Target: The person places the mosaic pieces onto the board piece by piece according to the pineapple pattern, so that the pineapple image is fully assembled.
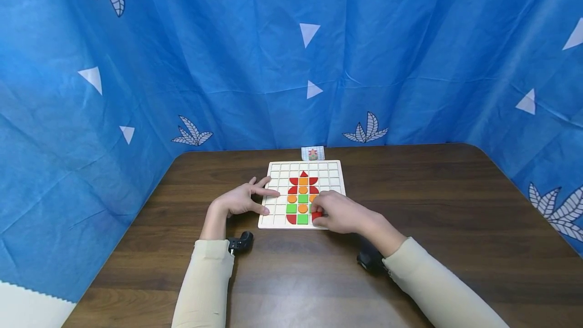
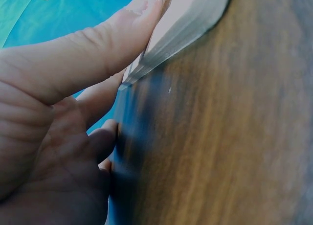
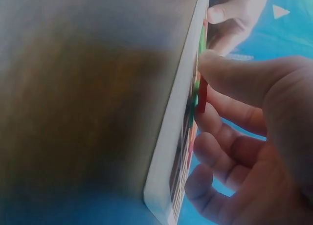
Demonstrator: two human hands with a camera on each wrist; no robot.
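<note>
A white grid board (image 1: 330, 173) lies on the table, bearing a figure of red, orange and green flat pieces. My right hand (image 1: 341, 212) pinches a red piece (image 3: 202, 95) between thumb and fingers at the figure's lower right corner. To its left, along the bottom row, are a green square (image 1: 302, 219) and a red rounded piece (image 1: 291, 219). My left hand (image 1: 239, 200) rests on the board's left edge, thumb and fingers extended and spread. In the left wrist view, the thumb (image 2: 122, 32) lies along the board's edge.
A small picture card (image 1: 313, 153) with a printed figure lies just behind the board. Dark wooden table (image 1: 432, 201) surrounds the board, and a blue patterned cloth (image 1: 273, 54) hangs behind and at the sides. Both wrists wear black cameras.
</note>
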